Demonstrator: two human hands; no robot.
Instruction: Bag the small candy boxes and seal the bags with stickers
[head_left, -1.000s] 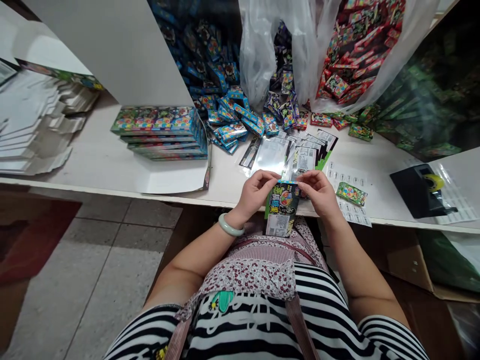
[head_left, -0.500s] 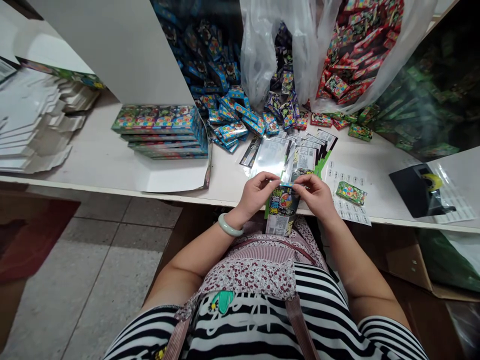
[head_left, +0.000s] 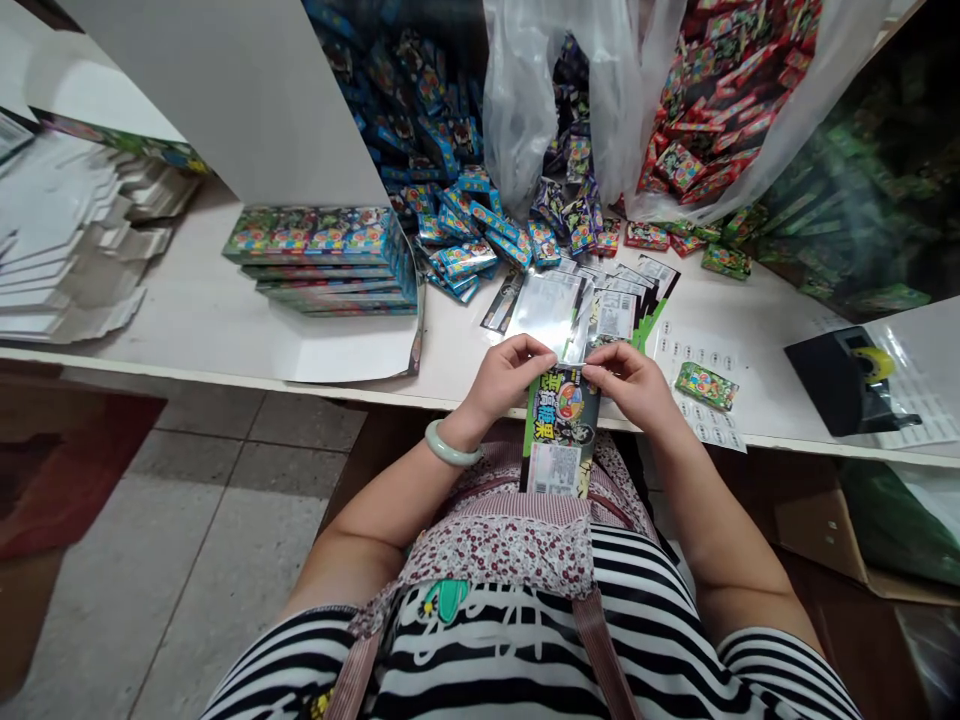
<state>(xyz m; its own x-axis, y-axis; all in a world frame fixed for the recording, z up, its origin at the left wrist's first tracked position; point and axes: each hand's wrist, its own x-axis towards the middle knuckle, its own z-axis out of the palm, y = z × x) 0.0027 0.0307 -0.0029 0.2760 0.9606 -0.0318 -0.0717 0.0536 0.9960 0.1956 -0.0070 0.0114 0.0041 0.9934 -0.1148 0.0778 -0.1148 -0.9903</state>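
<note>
A long white worktop (head_left: 187, 330) runs above a grey tiled floor (head_left: 187, 530). At far left lies one heap of flat white card blanks (head_left: 60, 260); to its right, one stack of colourful printed flat boxes (head_left: 322, 260). At the near edge, the left hand (head_left: 504, 375) and right hand (head_left: 628, 380) pinch the top of one green-and-black printed candy bag (head_left: 559, 440), which hangs below the worktop's edge. Behind, apparently two clear plastic sacks (head_left: 525, 100) stand open. One small green packet (head_left: 703, 385) and one black tape dispenser (head_left: 840, 380) sit at right.
</note>
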